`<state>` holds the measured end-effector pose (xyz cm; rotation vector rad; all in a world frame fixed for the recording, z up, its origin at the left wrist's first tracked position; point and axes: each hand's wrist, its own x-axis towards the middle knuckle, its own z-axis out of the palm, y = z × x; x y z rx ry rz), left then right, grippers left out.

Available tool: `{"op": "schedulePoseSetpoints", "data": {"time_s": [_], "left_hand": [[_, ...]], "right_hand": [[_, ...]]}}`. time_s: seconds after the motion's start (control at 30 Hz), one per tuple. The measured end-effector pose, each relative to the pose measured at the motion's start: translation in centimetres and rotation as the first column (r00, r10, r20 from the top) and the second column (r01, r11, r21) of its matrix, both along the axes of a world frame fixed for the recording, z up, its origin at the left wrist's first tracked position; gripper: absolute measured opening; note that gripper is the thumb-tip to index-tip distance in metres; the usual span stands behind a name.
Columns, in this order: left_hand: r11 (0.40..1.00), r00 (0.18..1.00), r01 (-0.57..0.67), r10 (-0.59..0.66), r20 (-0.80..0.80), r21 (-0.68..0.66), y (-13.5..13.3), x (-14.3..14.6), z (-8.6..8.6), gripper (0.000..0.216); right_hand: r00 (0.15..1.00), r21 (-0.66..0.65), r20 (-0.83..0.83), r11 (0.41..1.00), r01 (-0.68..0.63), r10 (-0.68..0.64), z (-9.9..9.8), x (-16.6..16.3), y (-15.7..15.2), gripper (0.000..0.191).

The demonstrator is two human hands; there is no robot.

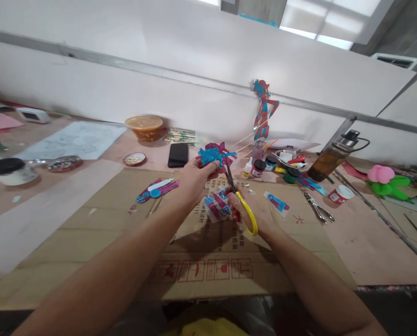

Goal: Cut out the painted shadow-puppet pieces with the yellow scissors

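My left hand [200,175] pinches a blue and magenta painted cutout [211,155] between thumb and fingers, above the cardboard. My right hand [241,205] is wrapped round the yellow handle of a pair of scissors [247,211]. The blades point up and away and meet the cutout's right edge; how far they are apart is hard to make out. Below the hands lie several blue and purple painted pieces [217,206] on clear film. Another painted piece [277,203] lies to the right, and more pieces [157,189] with a white strip rest at the left.
Flattened cardboard [99,224] covers the table. Behind it stand a phone [178,155], an orange tub [144,127], paint jars [258,168] and a bottle [330,156]. Pliers [318,207] lie at the right. A red and blue jointed figure [262,109] leans against the white wall.
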<state>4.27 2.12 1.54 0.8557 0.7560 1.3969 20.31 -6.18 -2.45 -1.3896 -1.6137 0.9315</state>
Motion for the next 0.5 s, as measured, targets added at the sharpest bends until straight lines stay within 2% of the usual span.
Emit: {"op": "schedulePoseSetpoints", "data": {"time_s": [0.17, 0.27, 0.5], "left_hand": [[0.999, 1.0, 0.0, 0.0, -0.012, 0.039, 0.23, -0.06, -0.01, 0.039], [0.999, 1.0, 0.011, -0.011, -0.003, 0.043, 0.31, -0.1, -0.07, 0.04], [0.999, 1.0, 0.017, -0.017, 0.009, 0.042, 0.24, -0.08, -0.02, 0.039]], "right_hand": [[0.997, -0.085, -0.078, 0.996, 0.009, -0.016, 0.08, -0.35, -0.19, 0.039], [0.993, -0.083, -0.114, 0.997, 0.003, -0.013, -0.21, -0.25, -0.11, 0.04], [0.996, -0.042, -0.087, 0.999, 0.028, -0.032, -0.43, 0.28, -0.07, 0.046]]}}
